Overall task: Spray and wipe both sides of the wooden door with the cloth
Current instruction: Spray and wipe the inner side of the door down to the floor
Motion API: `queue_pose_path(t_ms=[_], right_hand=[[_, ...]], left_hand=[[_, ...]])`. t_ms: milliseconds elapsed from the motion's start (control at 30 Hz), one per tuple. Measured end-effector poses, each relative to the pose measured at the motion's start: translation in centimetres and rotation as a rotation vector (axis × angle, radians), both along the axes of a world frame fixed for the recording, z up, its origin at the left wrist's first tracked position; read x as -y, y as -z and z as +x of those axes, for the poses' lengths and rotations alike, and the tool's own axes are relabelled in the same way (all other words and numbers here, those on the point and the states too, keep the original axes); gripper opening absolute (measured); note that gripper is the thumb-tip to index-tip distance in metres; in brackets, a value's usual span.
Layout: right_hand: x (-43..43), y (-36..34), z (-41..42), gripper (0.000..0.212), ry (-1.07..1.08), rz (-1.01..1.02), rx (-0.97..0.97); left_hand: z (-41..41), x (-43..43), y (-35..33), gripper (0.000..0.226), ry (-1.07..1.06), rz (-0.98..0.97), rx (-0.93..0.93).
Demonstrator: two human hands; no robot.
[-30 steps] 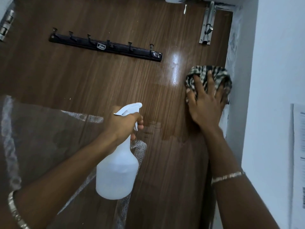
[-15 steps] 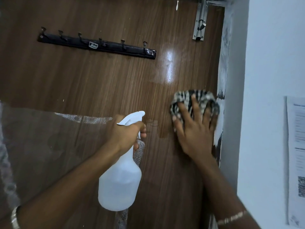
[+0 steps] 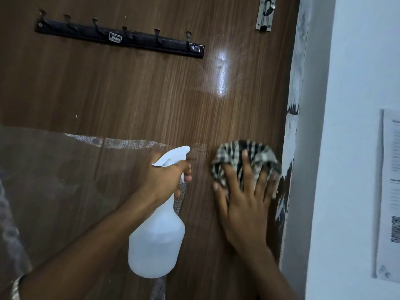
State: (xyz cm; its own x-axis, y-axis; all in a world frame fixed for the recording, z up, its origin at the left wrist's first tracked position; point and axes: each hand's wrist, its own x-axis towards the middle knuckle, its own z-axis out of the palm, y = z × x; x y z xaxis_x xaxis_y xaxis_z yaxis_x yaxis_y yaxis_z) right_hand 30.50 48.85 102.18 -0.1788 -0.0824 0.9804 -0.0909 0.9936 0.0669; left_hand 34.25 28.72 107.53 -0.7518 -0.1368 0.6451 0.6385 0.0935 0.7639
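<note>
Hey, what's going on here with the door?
A person is cleaning a wooden door. The right hand presses a checked cloth flat against the door near its right edge, beside the frame. The left hand holds a white spray bottle by its neck, nozzle pointed at the door. A black hook rail is mounted higher up, and a shiny patch shows above the cloth.

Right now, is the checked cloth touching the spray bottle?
Apart. The head view shows bare door between the cloth and the spray bottle.
</note>
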Motion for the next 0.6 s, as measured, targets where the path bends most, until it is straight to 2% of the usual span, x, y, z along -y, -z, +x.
queue_pose_path(t_ms=[100,333,400,500,600], right_hand=[[-0.6,2.2,0.2,0.052,0.018,0.019,0.022],[-1.1,-8.2,-0.7,0.053,-0.048,-0.051,-0.063],[-1.1,-9.0,-0.8,0.052,-0.061,-0.062,-0.069],[-0.9,-5.1,-0.7,0.052,-0.118,-0.158,-0.06],[0.5,2.1,-0.5,0.052,-0.095,-0.306,-0.044]], left_hand=[[0.3,-0.2,0.2,0.023,0.033,-0.011,0.0],[2.0,-0.1,0.7,0.025,0.02,-0.022,-0.015],[2.2,0.0,1.4,0.024,0.007,-0.019,0.017],[2.5,0.4,2.4,0.01,0.017,-0.038,0.068],[2.8,1.1,2.8,0.021,0.018,-0.039,0.068]])
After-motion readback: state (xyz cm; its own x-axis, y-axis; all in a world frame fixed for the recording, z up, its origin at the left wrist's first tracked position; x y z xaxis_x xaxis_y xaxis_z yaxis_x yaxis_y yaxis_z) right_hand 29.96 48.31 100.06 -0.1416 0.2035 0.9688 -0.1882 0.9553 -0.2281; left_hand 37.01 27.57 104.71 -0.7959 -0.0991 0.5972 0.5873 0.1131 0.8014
